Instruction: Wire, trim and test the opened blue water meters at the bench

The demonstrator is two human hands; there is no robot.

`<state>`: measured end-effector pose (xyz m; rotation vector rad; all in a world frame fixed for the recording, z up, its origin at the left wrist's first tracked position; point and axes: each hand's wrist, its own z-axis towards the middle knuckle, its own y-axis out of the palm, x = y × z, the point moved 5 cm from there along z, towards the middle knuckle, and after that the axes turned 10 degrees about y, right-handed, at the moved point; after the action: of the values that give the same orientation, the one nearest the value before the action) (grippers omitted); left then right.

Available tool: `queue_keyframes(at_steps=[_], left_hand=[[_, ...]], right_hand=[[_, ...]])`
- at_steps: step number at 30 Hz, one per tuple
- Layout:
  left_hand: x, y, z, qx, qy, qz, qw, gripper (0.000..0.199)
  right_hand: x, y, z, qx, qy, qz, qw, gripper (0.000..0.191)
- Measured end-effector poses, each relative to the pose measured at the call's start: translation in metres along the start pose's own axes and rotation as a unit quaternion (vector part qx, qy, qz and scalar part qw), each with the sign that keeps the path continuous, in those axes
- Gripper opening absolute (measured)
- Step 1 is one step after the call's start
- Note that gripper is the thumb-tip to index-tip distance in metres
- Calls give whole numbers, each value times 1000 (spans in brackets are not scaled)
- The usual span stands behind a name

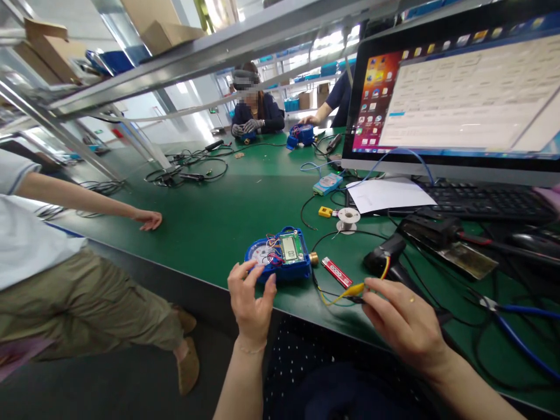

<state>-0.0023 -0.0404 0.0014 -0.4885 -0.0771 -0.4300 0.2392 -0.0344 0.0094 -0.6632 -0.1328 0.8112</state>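
the left hand curves at the rounded blue plastic meter, thumb and fingertips apart; the right hand pinches a slim, smooth yellow clip. the meter, with its brass threaded stub, lies on the green tabletop, beside a flat red-and-white strip.

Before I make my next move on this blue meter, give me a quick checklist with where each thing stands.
1. Blue meter open, display facing up: ok.
2. Display reading legible: cannot tell, digits too small.
3. Yellow clip held in right hand: ok.
4. Yellow clip on the meter: not ok, it's off to the right.
5. Left hand holding the meter steady: cannot tell, fingers are at its edge.
6. Way between clip and meter clear: not ok, red stick lies there.
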Motion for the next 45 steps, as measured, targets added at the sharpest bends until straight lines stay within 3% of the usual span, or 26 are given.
queue_keyframes(at_steps=[5,9,17,25,29,33,37,40,45], left_hand=[[54,1,6,-51,191,-56,979,37],[63,-1,2,-36,225,-111,967,27],[50,3,6,3,140,-104,985,28],[28,13,21,52,61,-98,992,31],[19,21,26,21,-4,-131,991,19],[12,29,28,-48,-94,-129,986,10],[11,33,33,-109,-145,-106,978,5],[8,34,37,-138,-172,-114,969,6],[2,36,39,-181,-228,-158,943,7]], right_hand=[[-47,-1,19,-35,-86,168,981,27],[-73,13,32,-126,-107,266,950,34],[-78,31,34,-136,-85,267,950,28],[-55,17,25,-91,-26,223,970,20],[-39,16,7,-95,10,227,969,20],[-28,28,-16,-134,30,223,965,21],[-19,32,-30,-85,56,249,963,23],[-17,37,-35,-110,60,252,960,22],[-15,37,-43,-81,79,258,959,26]])
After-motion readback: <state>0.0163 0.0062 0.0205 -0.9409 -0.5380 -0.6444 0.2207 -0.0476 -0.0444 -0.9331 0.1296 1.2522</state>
